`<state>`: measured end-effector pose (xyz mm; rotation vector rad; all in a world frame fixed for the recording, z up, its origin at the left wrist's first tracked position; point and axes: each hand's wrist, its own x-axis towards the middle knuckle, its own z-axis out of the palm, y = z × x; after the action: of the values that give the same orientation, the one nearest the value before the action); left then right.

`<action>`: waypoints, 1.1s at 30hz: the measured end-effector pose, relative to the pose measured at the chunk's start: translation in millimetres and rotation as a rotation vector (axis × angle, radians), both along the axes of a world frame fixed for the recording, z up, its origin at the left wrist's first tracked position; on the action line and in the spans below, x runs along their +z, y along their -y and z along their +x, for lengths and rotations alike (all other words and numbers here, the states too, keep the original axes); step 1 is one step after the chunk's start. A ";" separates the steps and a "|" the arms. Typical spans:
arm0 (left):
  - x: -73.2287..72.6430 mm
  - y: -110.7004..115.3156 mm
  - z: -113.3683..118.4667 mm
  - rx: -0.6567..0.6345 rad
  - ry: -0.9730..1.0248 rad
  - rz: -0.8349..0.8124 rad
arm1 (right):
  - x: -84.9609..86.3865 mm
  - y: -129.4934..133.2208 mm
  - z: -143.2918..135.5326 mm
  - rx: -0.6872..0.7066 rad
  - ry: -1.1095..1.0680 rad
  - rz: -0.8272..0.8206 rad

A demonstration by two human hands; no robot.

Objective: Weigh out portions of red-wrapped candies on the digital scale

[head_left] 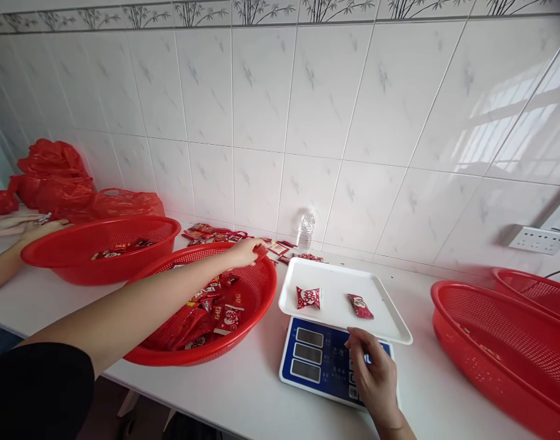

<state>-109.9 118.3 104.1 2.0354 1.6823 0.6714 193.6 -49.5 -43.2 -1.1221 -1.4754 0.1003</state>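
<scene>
On the white tray point(337, 284) of the scale point(337, 357), my head view shows two red packets point(309, 297) lying apart; many more lie in the red basket point(261, 305) alongside, so I judge little is done and most is left. The fingers of my left hand point(243, 253) pinch a small packet point(261, 250) at the basket's far rim; those of my right hand point(375, 370) curl loosely over the keypad point(352, 376), whether holding anything I cannot tell. I read 囍 on one tray packet and, probably, 志准 on the scale.
</scene>
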 end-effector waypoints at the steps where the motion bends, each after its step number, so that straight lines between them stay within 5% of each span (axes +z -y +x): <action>1: 7.3 1.7 10.1 -0.031 0.079 0.004 | 0.5 0.1 -0.1 -0.001 -0.005 -0.002; 4: 15.7 10.0 43.9 -0.158 0.175 -0.010 | 0.6 -0.2 0.0 0.004 -0.016 -0.009; 12: -0.8 27.3 94.1 -0.648 -0.328 -0.206 | -1.4 -1.7 1.0 0.000 -0.025 -0.001; 18: -12.6 25.8 120.3 -0.672 -0.364 -0.113 | 1.5 -3.1 -0.5 0.005 -0.020 0.015; 27: -43.5 37.3 201.6 -0.878 -0.504 0.040 | -0.1 -2.1 -0.9 0.002 -0.043 0.112; 33: -40.5 33.4 201.3 -0.933 -0.537 0.042 | 4.1 -2.1 -5.6 -0.003 -0.097 0.096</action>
<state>91.4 84.9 63.6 2.8169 0.7082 -0.1746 188.1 -47.5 -39.1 -1.0285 -1.3778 0.0803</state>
